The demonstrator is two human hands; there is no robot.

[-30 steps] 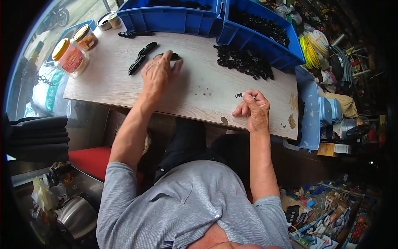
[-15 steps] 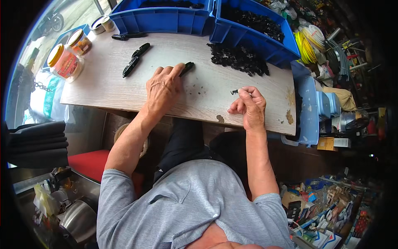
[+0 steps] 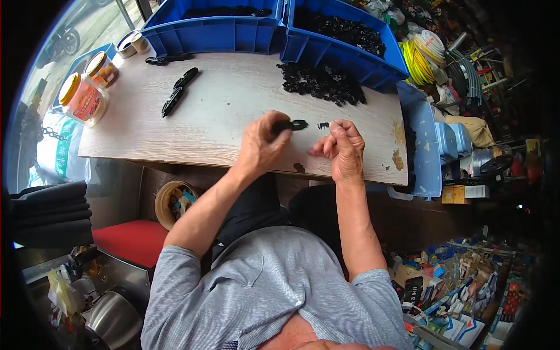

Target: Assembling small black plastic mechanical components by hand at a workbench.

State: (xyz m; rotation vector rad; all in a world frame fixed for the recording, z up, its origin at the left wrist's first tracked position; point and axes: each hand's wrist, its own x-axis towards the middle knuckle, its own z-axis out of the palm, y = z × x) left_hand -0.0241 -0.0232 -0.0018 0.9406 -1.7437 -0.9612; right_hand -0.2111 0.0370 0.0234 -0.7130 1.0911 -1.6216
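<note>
Held in my left hand [image 3: 259, 144] is a long, glossy black plastic piece [image 3: 298, 125], its rounded end pointing right. My right hand [image 3: 348, 156] pinches a small, thin black toothed piece [image 3: 323, 125] between thumb and fingertips. A short gap separates the two pieces over the table's near half. A heap of small black parts [image 3: 324, 84] lies beyond my right hand. More long black pieces rest on the left side: two end to end in a slanting line [image 3: 179, 92], others [image 3: 169, 59] at the back.
Two blue bins [image 3: 213, 35] [image 3: 344, 59] holding black parts stand along the back of the wooden table [image 3: 134, 131]. Jars with yellow lids [image 3: 83, 99] are at the left edge. A light blue tub [image 3: 427, 154] adjoins the right side. Below sits a bucket [image 3: 169, 207].
My left hand has picked the long black piece up off the table and brought it right and nearer, beside the small piece. My right hand keeps its pinch. The whole view has shifted slightly.
</note>
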